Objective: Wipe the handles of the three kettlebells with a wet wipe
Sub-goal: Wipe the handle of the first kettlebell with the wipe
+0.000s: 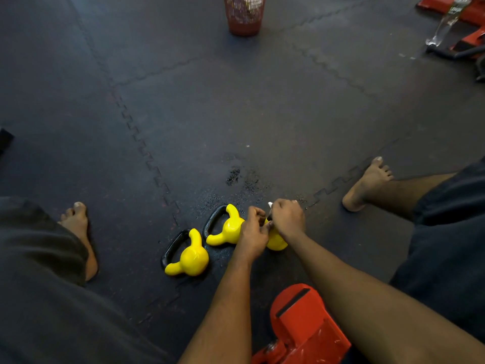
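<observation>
Dark interlocking floor mats (236,106) cover the ground, with a wet patch (233,176) near the middle. A red mesh bin (244,14) stands at the far edge. Red equipment (304,329) sits close by, more red frame (469,24) far right, a clear bottle (446,22) leaning there.

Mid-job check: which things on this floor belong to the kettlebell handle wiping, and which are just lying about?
Part of the job:
left kettlebell
middle kettlebell
right kettlebell, under both hands
wet wipe in the right hand
left hand

Just lying about:
mesh bin
red equipment
clear bottle
</observation>
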